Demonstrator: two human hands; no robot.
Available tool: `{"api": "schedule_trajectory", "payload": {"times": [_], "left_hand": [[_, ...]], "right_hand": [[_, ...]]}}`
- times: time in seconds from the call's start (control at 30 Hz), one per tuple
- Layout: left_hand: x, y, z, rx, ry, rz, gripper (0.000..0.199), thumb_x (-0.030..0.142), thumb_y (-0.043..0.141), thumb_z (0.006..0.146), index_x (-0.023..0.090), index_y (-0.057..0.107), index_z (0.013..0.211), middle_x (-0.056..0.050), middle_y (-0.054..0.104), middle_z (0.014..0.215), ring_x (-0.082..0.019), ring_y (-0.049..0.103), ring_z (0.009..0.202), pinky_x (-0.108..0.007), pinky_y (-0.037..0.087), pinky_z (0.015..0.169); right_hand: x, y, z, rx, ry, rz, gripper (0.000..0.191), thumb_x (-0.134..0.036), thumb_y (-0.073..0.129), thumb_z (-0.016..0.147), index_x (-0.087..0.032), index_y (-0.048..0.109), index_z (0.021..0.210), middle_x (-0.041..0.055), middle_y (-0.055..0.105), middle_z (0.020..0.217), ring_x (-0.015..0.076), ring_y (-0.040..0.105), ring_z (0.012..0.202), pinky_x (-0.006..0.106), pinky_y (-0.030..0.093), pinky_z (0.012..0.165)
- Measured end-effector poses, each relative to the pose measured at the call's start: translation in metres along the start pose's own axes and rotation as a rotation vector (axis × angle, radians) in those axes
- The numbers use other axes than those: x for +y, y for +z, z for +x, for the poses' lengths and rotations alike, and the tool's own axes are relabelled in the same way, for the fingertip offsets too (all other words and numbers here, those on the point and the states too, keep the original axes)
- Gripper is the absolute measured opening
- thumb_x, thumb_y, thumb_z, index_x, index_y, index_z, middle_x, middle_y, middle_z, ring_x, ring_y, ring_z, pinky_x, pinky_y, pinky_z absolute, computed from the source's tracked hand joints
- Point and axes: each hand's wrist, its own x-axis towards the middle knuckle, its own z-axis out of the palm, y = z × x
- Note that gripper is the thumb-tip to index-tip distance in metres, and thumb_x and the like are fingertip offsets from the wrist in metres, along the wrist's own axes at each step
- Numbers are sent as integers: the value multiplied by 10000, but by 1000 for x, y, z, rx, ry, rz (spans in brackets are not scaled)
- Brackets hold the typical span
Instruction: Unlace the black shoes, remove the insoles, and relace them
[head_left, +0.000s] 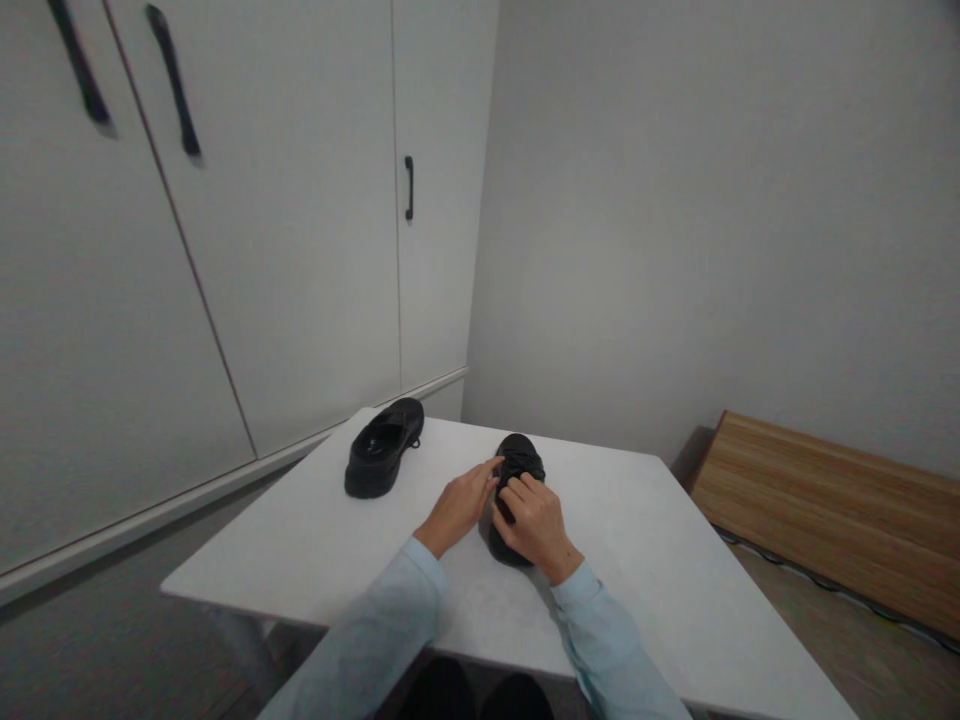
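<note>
A black lace-up shoe [516,450] lies on the white table [615,520] with its toe pointing away from me. My left hand [461,503] is at the left side of this shoe, its fingers close together by the laces; what they hold, if anything, is too small to make out. Over the shoe's opening and tongue is my right hand [532,515], fingers curled at the laces and partly hiding them. A second black shoe [382,447] rests apart at the table's far left, its opening facing up.
White cabinets [300,220] with dark handles stand behind and to the left. A grey wall [675,220] rises behind the table. At the right is a brown wooden board or bench [832,510]. The table's front edge is close to my body.
</note>
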Motion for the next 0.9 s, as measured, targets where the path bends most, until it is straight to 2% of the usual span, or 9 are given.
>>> {"api": "schedule_trajectory", "payload": {"times": [0.1,0.17,0.23,0.3,0.57,0.9], "left_hand": [[1,-2,0,-19,13,-38,398,276,335,947,208,419,1330,-88,558,1278,-186,539,1160,-349,433,999],[2,-3,0,-27,30,-71,399,259,347,940,201,427,1327,-91,551,1281,-182,526,1173,-353,417,1018],[2,-5,0,-24,40,-99,399,238,361,932,198,438,1321,-92,556,1267,-180,526,1166,-353,411,1024],[3,-5,0,-18,39,-109,391,240,371,929,200,456,1309,-94,568,1240,-185,535,1146,-355,419,1012],[6,-6,1,2,-14,-71,325,312,395,934,209,528,1212,-78,605,1109,-181,591,983,-332,476,905],[13,-11,1,57,-25,43,258,345,374,939,207,581,1008,-45,591,990,-168,565,927,-295,477,822]], "right_hand": [[2,-5,0,-4,-33,184,178,-209,490,840,-172,607,712,55,591,679,178,539,662,289,419,602],[3,-9,1,15,-29,352,175,-213,480,841,-157,645,854,57,605,702,176,567,668,287,456,615],[4,-12,1,32,-19,499,261,-220,479,838,-149,633,1037,70,633,761,185,599,720,297,489,650],[4,-15,1,30,-5,592,307,-216,474,837,-157,621,1100,77,657,800,188,619,752,303,505,673],[9,-22,2,28,90,740,260,-259,435,872,-197,685,914,65,725,796,184,670,717,296,515,677],[8,-23,1,-23,130,910,363,-368,384,910,-195,702,892,56,727,738,183,682,681,282,518,642]]}}
